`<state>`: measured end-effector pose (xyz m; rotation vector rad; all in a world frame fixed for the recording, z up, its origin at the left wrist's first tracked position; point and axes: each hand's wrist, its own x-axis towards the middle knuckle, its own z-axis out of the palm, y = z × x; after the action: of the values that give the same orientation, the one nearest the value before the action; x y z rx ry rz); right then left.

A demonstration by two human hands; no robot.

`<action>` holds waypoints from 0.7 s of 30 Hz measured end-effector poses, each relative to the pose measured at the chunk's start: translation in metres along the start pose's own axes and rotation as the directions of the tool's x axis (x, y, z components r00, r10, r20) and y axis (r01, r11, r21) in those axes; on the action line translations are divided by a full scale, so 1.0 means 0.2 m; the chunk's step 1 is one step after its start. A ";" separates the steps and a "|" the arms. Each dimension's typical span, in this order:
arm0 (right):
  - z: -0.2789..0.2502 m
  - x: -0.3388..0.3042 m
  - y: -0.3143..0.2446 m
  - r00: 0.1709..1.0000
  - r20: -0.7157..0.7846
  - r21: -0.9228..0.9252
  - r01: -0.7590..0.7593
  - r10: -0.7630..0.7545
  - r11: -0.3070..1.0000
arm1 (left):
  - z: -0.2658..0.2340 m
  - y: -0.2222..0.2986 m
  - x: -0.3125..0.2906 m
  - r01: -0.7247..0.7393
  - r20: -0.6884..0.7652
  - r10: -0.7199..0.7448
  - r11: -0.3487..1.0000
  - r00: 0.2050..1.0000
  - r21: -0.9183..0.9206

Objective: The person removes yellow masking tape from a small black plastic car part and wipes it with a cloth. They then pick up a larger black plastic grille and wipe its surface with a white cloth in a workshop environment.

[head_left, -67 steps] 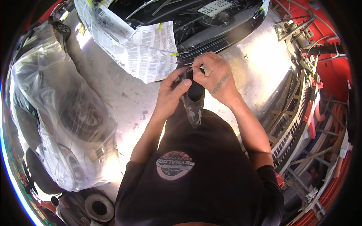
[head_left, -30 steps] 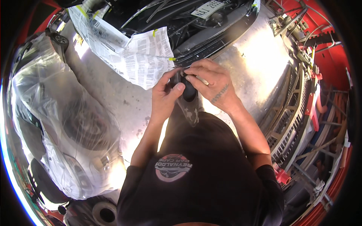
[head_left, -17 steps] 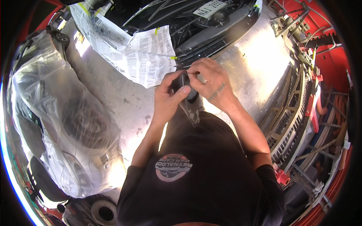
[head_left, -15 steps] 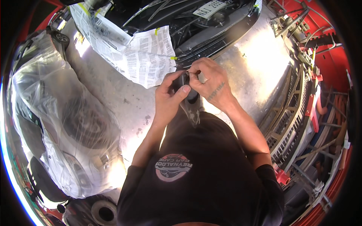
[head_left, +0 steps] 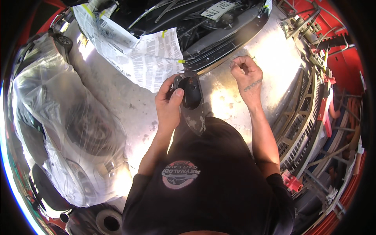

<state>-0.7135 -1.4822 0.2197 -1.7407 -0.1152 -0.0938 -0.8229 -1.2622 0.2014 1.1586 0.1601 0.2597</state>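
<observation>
Just above the front of a black short-sleeved T-shirt (head_left: 211, 176) with a round red, white and grey emblem (head_left: 179, 174) on it, a dark grey-black tapered part (head_left: 192, 100) with a deep elongated oval opening is held up, its pointed, patchily worn end aimed down at the wearer and its broad end turned away. The hands are apart: the left hand (head_left: 169, 103) is clamped on the part's left edge, thumb laid near the rim of the opening, while the right hand (head_left: 248, 76) is raised to the right, well clear of the part, its fingers curled in to the thumb; whether anything small is pinched there cannot be told. Beneath lies a grey, stained concrete floor (head_left: 133, 105) with bright patches of sunlight. Toward the lower right sits a red tubular piece (head_left: 291, 182), and beyond it a dark slatted grille (head_left: 291, 141) stands along the right side. On the left, a wrinkled clear plastic sheet (head_left: 78, 129) drapes a car. Farther off, past the hands, printed newspaper sheets (head_left: 152, 58) with strips of yellow tape (head_left: 181, 61) cover part of a black vehicle front (head_left: 223, 47), which carries a white rectangular plate (head_left: 216, 10). A red wall (head_left: 344, 64) rises at the far right.
</observation>
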 end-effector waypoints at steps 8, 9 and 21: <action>0.01 -0.06 -0.06 0.932 0.201 -0.010 0.310 -0.301 0.951 | 0.00 0.01 0.01 0.027 0.059 -0.029 0.999 0.998 0.031; 0.04 -0.08 -0.08 0.920 0.226 0.033 0.320 -0.319 0.947 | 0.01 0.01 0.01 0.026 0.076 -0.029 0.999 0.997 0.044; 0.19 -0.13 -0.18 0.819 0.287 -0.098 0.541 -0.497 0.835 | 0.03 0.03 -0.01 -0.108 0.173 0.056 0.946 0.983 0.305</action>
<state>-0.7439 -1.4389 0.2459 -1.8493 -0.7986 -0.2934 -0.8237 -1.2657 0.2102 1.5000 0.0082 0.2170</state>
